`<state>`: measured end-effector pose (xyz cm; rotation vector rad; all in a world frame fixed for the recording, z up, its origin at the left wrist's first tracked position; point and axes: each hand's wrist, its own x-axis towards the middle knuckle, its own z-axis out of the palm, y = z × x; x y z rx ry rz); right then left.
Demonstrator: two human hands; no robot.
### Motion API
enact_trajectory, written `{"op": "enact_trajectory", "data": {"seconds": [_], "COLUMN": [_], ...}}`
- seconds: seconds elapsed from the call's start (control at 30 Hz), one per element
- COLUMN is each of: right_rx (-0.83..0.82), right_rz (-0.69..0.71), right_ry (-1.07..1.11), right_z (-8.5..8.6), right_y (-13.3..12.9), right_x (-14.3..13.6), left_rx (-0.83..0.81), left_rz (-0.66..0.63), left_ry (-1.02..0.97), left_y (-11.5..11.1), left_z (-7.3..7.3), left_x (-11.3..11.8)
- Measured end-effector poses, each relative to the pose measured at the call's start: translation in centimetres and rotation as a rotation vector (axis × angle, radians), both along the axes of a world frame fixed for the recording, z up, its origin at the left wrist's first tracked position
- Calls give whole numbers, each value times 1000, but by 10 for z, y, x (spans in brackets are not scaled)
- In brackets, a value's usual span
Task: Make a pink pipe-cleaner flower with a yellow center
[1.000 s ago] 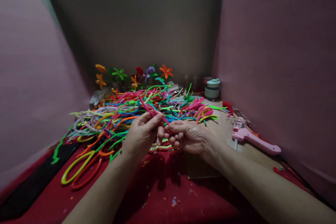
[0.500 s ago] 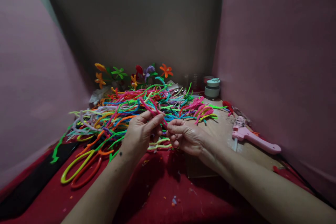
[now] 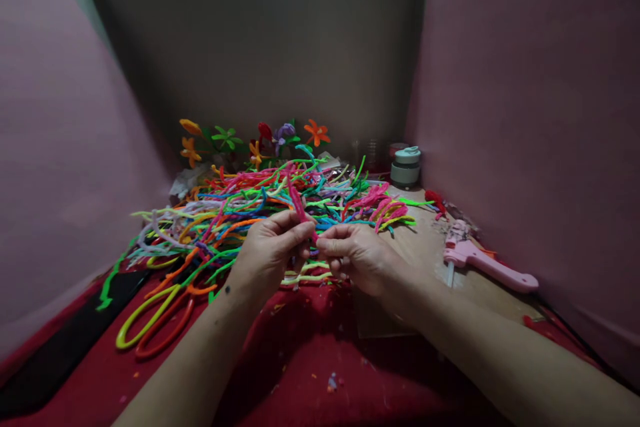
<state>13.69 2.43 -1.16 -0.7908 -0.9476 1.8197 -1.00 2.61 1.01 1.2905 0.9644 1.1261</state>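
Observation:
A pink pipe cleaner (image 3: 296, 200), folded so that its strands lie close together, rises tilted from between my two hands. My left hand (image 3: 275, 243) pinches it between thumb and fingers. Close beside it, my right hand (image 3: 353, 250) has its thumb and fingertips closed on the lower end. The fingers cover that end in part. Right behind both hands spreads a big heap of many-coloured pipe cleaners (image 3: 235, 207).
A pink glue gun (image 3: 493, 270) lies on a board (image 3: 420, 253) at the right. Pipe-cleaner flowers (image 3: 317, 133) and a lidded jar (image 3: 405, 168) stand behind. Yellow-and-red-handled scissors (image 3: 125, 333) rest at left on the red cloth (image 3: 300, 373).
The pink pipe cleaner's strands were spread apart and leaning left; now they lie together and stand more upright. My right hand has turned slightly, its fingers still at the lower end.

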Motion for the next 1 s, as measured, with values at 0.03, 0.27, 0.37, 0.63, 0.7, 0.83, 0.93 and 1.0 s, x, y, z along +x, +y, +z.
{"op": "enact_trajectory", "data": {"seconds": [0.03,0.27,0.37,0.63,0.7,0.83,0.93,1.0], "right_rx": [-3,9,-4,-43,-88,-105,54,162], "right_rz": [-2,165,205,179,242,273,101,35], "right_ry": [4,76,71,49,96,4,-261,-401], "right_z": [0,1,1,0,-2,0,5,7], "right_y": [0,5,5,3,5,4,0,-2], "right_x": [0,6,6,5,6,5,3,2], "left_rx": [-12,-38,-14,13,14,27,34,11], "left_rz": [-8,45,49,115,127,146,185,178], "left_ry": [11,3,18,44,53,89,114,97], "left_y": [0,1,1,-3,-4,-6,-5,-3], "left_z": [0,2,2,2,3,4,3,2], "left_x": [-1,-1,-1,3,4,6,6,4]}}
